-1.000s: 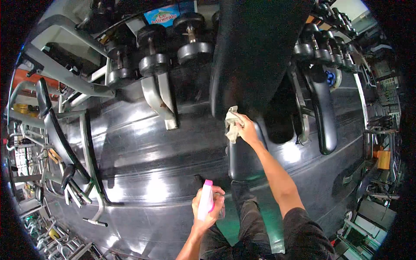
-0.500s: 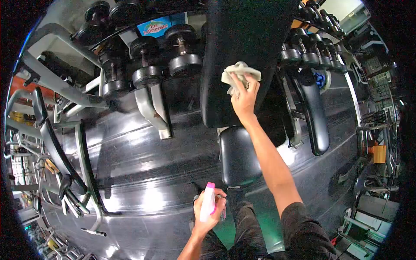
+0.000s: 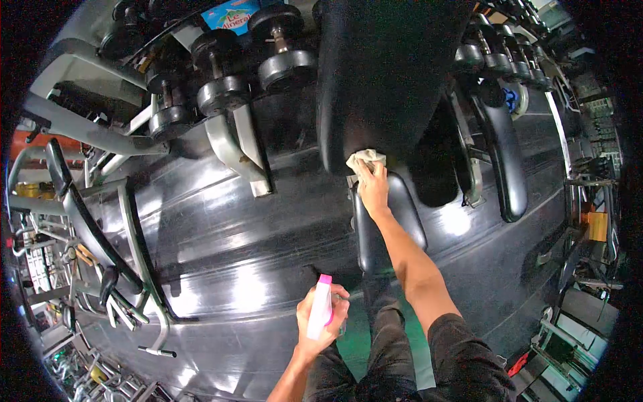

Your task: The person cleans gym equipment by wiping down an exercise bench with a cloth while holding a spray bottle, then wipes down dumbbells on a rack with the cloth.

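Note:
My right hand (image 3: 373, 188) is closed on a crumpled whitish cloth (image 3: 365, 158), pressed against the lower end of a black padded bench backrest (image 3: 388, 74). Just below it, the bench's black seat pad (image 3: 395, 231) shows partly behind my forearm. In my left hand (image 3: 328, 325), held low in front of my legs, is a white spray bottle with a pink nozzle (image 3: 321, 305). Its lower body is hidden by my fingers and wrist.
Black dumbbells (image 3: 224, 94) line a rack beyond the bench, with more dumbbells (image 3: 495, 60) at the right. Another padded bench (image 3: 499, 161) stands to the right. Grey-framed gym equipment (image 3: 100, 228) fills the left side. The dark floor (image 3: 221, 241) reflects the lights.
My right hand has slid the cloth down the backrest to its lower edge. My left hand keeps the spray bottle in nearly the same place. The camera view has shifted slightly.

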Demonstrator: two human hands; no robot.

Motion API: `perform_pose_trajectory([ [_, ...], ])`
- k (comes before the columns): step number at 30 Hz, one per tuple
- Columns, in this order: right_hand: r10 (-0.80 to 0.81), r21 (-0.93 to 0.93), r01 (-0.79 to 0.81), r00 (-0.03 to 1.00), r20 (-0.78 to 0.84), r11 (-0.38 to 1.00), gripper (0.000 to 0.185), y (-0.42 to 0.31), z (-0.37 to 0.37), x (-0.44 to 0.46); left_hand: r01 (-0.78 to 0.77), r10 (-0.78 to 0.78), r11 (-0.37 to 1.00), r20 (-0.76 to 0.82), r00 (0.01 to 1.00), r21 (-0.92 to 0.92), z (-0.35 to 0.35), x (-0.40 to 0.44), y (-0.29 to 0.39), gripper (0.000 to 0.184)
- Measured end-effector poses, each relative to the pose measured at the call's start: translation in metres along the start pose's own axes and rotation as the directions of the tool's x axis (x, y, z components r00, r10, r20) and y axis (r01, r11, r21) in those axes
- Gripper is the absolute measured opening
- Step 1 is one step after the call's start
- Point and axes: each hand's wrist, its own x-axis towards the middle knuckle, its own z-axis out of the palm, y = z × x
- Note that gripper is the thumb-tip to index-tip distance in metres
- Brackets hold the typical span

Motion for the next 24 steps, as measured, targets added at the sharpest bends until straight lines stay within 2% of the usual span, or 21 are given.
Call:
perform_pose_trajectory([
  [1,0.043,-0.02,-0.041,0.995,0.093,0.999,0.06,0.006,0.006,-0.008,-0.023,0.023,0.999,0.014,1.0,0.048,-0.001,0.0,-0.003,0.016],
  [2,0.046,-0.021,-0.044,0.994,0.094,0.999,0.06,0.012,0.011,-0.013,-0.02,0.02,0.999,0.016,1.0,0.049,0.0,-0.001,-0.004,0.016],
  [4,-0.044,-0.284,0.121,0.963,0.264,0.951,0.06,0.017,0.019,-0.018,0.05,-0.05,0.999,0.014,0.999,0.009,0.002,-0.003,-0.003,0.015],
  [6,0.008,-0.296,0.075,0.963,0.269,0.952,0.054,0.02,0.025,-0.008,0.046,-0.046,0.999,0.024,0.999,0.021,0.003,-0.005,-0.005,0.015],
  [8,0.107,-0.143,-0.06,0.93,0.351,0.988,0.047,0.024,0.016,0.0,0.038,-0.039,0.999,0.043,0.998,0.023,0.009,-0.005,-0.003,0.015],
  [9,0.134,0.019,-0.149,0.932,0.336,0.989,0.042,0.028,0.013,0.003,0.026,-0.027,1.0,0.024,0.999,0.006,0.013,-0.004,-0.001,0.014],
  [10,0.061,0.229,-0.124,0.963,0.264,0.966,0.036,0.039,0.014,0.01,0.014,-0.014,1.0,0.003,1.0,-0.01,0.016,-0.003,0.002,0.013],
  [11,0.234,0.338,-0.333,0.925,0.3,0.88,0.032,0.048,0.018,0.018,0.008,-0.008,1.0,0.001,1.0,-0.014,0.017,-0.002,0.006,0.013],
  [12,0.39,0.429,-0.52,0.849,0.357,0.739,0.029,0.05,0.017,0.024,-0.002,0.002,1.0,0.012,1.0,-0.012,0.019,-0.002,0.009,0.013],
  [13,0.479,0.427,-0.62,0.783,0.398,0.658,0.026,0.043,-0.001,0.034,-0.013,0.013,1.0,0.025,1.0,-0.01,0.02,-0.001,0.013,0.013],
  [14,0.431,0.654,-0.632,0.77,0.471,0.415,0.027,0.038,-0.017,0.044,-0.021,0.021,1.0,0.027,0.999,-0.013,0.022,0.0,0.02,0.013],
  [16,0.503,0.82,-0.566,0.735,0.455,0.084,0.029,0.018,-0.048,0.065,-0.033,0.033,0.999,0.038,0.999,0.007,0.025,0.002,0.035,0.014],
  [17,0.528,0.843,-0.537,0.722,0.448,0.019,0.031,-0.008,-0.081,0.079,-0.04,0.04,0.999,0.038,0.998,0.004,0.026,0.002,0.038,0.014],
  [18,0.478,0.915,-0.404,0.802,0.357,-0.005,0.033,-0.022,-0.101,0.091,-0.041,0.041,0.999,0.03,0.999,-0.009,0.027,0.002,0.039,0.015],
  [19,0.495,0.949,-0.314,0.82,0.289,-0.033,0.034,-0.046,-0.132,0.103,-0.041,0.041,0.999,0.023,0.999,-0.022,0.027,0.003,0.041,0.016],
  [20,0.464,0.972,-0.228,0.868,0.179,0.051,0.037,-0.052,-0.15,0.116,-0.048,0.049,0.999,0.024,0.999,-0.024,0.028,0.004,0.043,0.016],
  [21,0.424,0.975,-0.089,0.906,-0.007,0.206,0.037,-0.075,-0.178,0.126,-0.042,0.043,0.999,0.028,0.999,-0.035,0.029,0.005,0.044,0.016],
  [22,0.311,0.894,0.057,0.926,-0.213,0.444,0.036,-0.08,-0.193,0.139,-0.031,0.033,0.998,0.032,0.999,-0.045,0.03,0.005,0.044,0.016],
  [23,0.205,0.703,0.174,0.884,-0.421,0.689,0.038,-0.096,-0.213,0.151,-0.027,0.029,0.999,0.034,0.999,-0.046,0.03,0.007,0.041,0.016],
  [24,-0.047,0.38,0.345,0.79,-0.611,0.858,0.039,-0.094,-0.221,0.166,-0.029,0.03,0.998,0.029,0.999,-0.047,0.031,0.008,0.036,0.016],
])
